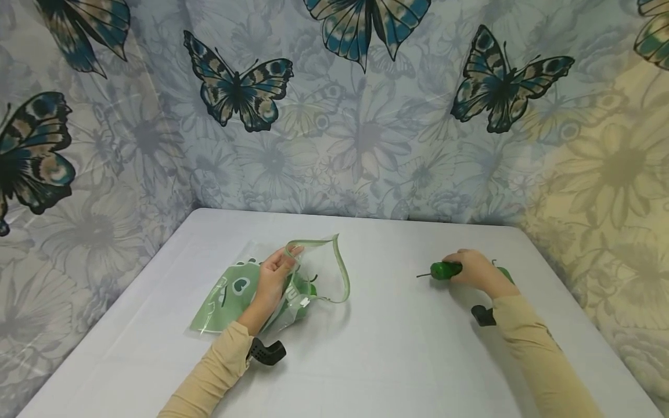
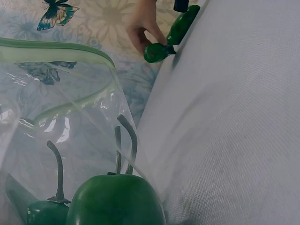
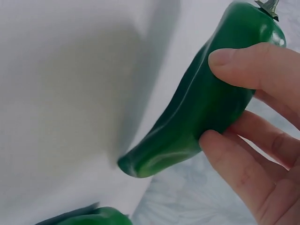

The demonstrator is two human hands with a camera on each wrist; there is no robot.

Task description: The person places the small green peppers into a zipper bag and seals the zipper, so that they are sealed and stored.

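My left hand [image 1: 270, 284] pinches the rim of a clear plastic zip bag [image 1: 342, 270] with a green zip edge and a green cartoon-face print. The bag's mouth gapes to the right. Inside sit round green vegetables with long stems, a large one [image 2: 115, 201] and a smaller one [image 2: 47, 213] in the left wrist view. Over on the right, my right hand [image 1: 474, 271] grips a long green pepper [image 3: 211, 98] between thumb and fingers, just above the table, its stem pointing left in the head view. Another green pepper [image 1: 504, 273] lies behind that wrist, partly hidden.
The white-covered table [image 1: 387, 348] stretches between the two hands. A butterfly-and-flower cloth [image 1: 366, 145] hangs along its back and sides. Black wrist mounts show at the left cuff [image 1: 268, 352] and the right cuff.
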